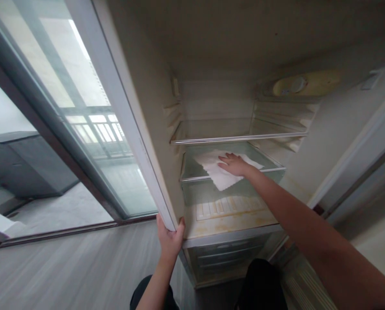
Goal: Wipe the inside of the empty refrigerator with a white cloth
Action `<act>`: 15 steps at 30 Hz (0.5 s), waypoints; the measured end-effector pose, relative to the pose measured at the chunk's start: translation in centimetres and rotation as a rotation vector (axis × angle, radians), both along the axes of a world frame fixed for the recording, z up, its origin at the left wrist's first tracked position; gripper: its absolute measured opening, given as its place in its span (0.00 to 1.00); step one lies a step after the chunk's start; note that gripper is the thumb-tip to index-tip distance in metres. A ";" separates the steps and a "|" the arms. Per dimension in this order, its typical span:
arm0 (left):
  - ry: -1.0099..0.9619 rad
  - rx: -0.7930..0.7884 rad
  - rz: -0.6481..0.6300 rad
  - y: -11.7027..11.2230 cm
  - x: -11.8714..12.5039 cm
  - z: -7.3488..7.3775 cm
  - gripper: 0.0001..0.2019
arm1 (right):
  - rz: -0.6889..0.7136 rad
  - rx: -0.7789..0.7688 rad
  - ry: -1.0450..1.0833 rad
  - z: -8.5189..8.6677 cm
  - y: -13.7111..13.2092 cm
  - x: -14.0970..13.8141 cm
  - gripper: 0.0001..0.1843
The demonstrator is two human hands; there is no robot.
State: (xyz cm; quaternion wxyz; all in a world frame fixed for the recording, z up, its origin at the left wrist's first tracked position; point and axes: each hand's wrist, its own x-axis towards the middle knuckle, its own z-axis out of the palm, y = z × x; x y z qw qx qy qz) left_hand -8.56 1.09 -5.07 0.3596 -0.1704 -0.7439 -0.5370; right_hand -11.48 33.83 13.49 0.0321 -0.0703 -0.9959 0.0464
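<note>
**Hands at the open fridge: one flat on a cloth, one gripping the frame**

Your right hand (233,165) lies palm down with its fingers spread on a white cloth (218,170), pressing it flat rather than pinching it. That cloth sits on the middle glass shelf (269,168) inside the fridge (153,86), draped a little over the shelf's front edge. Your forearm reaches in from the lower right.

Your left hand (169,239) is closed around the lower front edge of the fridge's left side wall, thumb on one face and fingers wrapped round the other.

Above the cloth, an upper glass shelf (211,129) is bare. Below it, the yellowed, stained cover (226,215) over the drawers (224,256) shows brownish marks. At the top right of the compartment sits a yellowish control housing (303,84) with a round dial. To your left stands a sliding glass door (92,129), with a railing visible through it, and grey plank flooring (66,267) lies underfoot.
</note>
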 end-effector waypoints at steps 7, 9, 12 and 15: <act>-0.017 -0.004 0.001 -0.1 -0.1 -0.1 0.20 | 0.272 -0.016 0.119 -0.2 -11.6 -1.6 0.35; -0.021 -0.008 -0.001 -0.2 -0.1 -0.1 0.22 | 0.313 -0.007 0.154 -0.2 -13.0 -2.0 0.34; -0.038 -0.012 -0.004 -0.4 -0.3 -0.3 0.23 | 0.331 -0.019 0.158 -0.2 -13.4 -2.2 0.34; -0.039 -0.009 0.002 -0.4 -0.4 -0.5 0.22 | 0.359 -0.045 0.146 -0.4 -12.3 -1.8 0.36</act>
